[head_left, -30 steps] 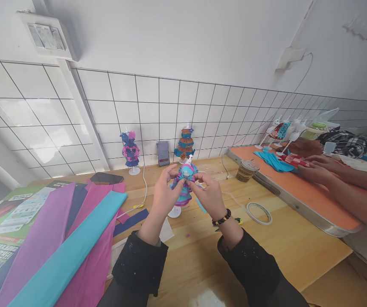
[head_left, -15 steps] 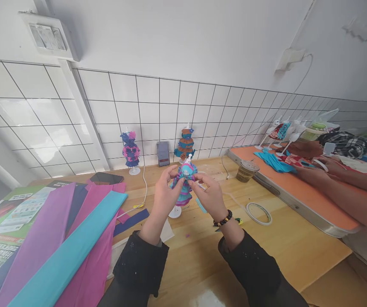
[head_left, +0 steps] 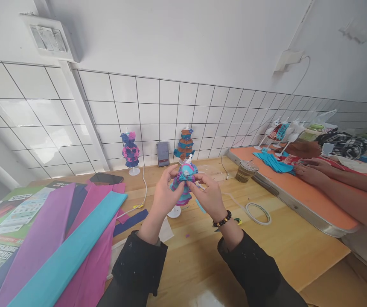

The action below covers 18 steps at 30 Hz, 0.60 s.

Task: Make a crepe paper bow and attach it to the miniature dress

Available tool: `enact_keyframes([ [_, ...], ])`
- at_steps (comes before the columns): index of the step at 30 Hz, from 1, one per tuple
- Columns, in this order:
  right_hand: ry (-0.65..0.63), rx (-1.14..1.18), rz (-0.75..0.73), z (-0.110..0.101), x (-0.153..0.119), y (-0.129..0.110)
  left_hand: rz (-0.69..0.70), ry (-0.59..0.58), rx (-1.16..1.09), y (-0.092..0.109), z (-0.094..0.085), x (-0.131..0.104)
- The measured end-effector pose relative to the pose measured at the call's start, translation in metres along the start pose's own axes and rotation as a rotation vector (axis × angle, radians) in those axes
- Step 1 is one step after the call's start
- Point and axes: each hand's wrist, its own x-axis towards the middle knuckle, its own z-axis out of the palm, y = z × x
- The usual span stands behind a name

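Observation:
A small dress form (head_left: 184, 197) in a tiered turquoise and purple crepe-paper dress stands on a white round base (head_left: 174, 212) in front of me. At its waist is a pleated paper bow (head_left: 186, 176) in turquoise and purple. My left hand (head_left: 168, 187) pinches the bow from the left side, thumb in front. From the right, my right hand (head_left: 209, 191) does the same, wearing a dark beaded bracelet. Both thumb tips nearly meet at the bow's middle. The fingers hide part of the dress.
Crepe-paper sheets (head_left: 71, 245) lie at left. Two dressed forms, one blue and pink (head_left: 130, 150), one brown and teal (head_left: 185, 144), stand by the wall near a phone (head_left: 163, 154). Right are a tape roll (head_left: 258, 213), a cup (head_left: 246, 171), a cutter (head_left: 237, 221) and another person's hands (head_left: 311, 169).
My hands stay at the bow with only slight finger movement; its pleats look a little more spread. The other person's hands have drawn closer together over the red and turquoise paper.

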Motion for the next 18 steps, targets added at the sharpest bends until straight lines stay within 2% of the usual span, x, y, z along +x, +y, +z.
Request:
enact_keyframes([
  [10, 0.044, -0.082, 0.071, 0.007, -0.004, -0.009, -0.004, -0.012, 0.051, 0.0, 0.001, 0.001],
  [18, 0.01, -0.125, 0.09, 0.007, -0.005, -0.015, 0.007, -0.001, 0.041, 0.002, 0.001, 0.0],
])
